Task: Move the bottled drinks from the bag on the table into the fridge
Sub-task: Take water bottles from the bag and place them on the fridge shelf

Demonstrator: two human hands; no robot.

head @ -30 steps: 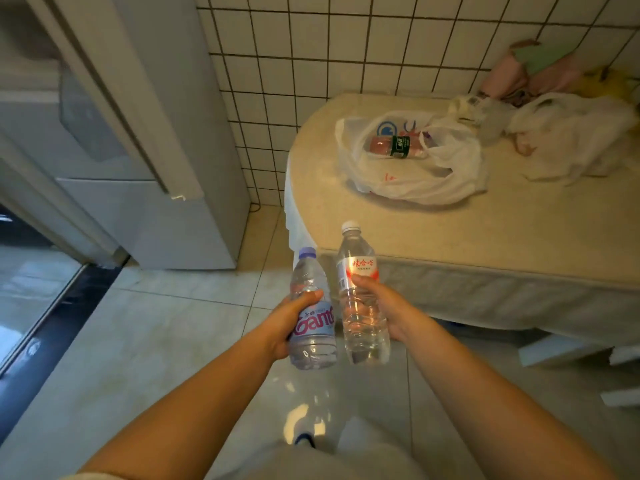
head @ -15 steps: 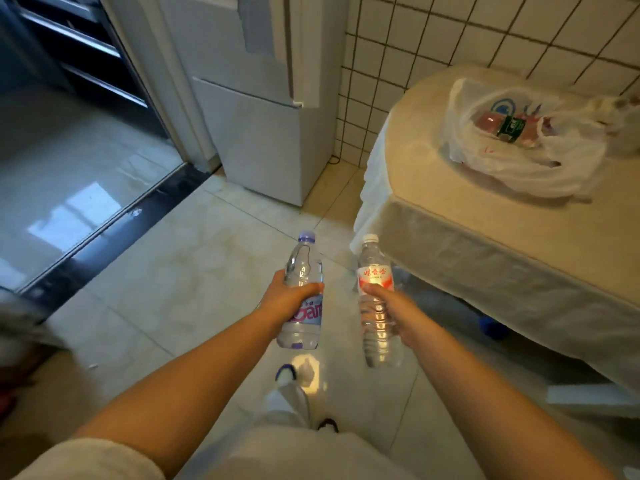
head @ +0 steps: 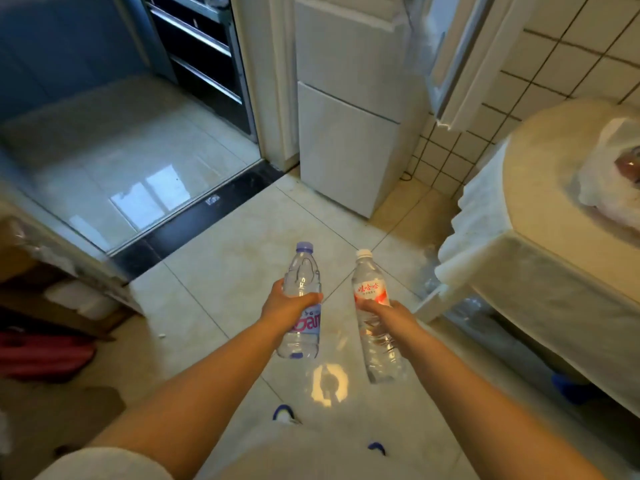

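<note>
My left hand (head: 287, 304) grips a clear water bottle with a purple cap (head: 302, 271) around its middle. My right hand (head: 384, 311) grips a second clear bottle with a white cap and red label (head: 369, 289). Both bottles are upright above the tiled floor. The white fridge (head: 349, 140) stands straight ahead, its upper door (head: 450, 60) swung open to the right. The white plastic bag (head: 613, 181) lies on the table (head: 540, 209) at the right edge, with a drink bottle partly visible inside.
A doorway with a dark threshold strip (head: 194, 220) opens to the left of the fridge. A tiled wall (head: 540, 64) runs behind the table. Boxes and red cloth (head: 41, 351) sit at the far left. Empty plastic bottles lie under the table.
The view has swung left toward the fridge, so the table and bag slid to the right edge. Both hands keep holding their bottles in front of me.
</note>
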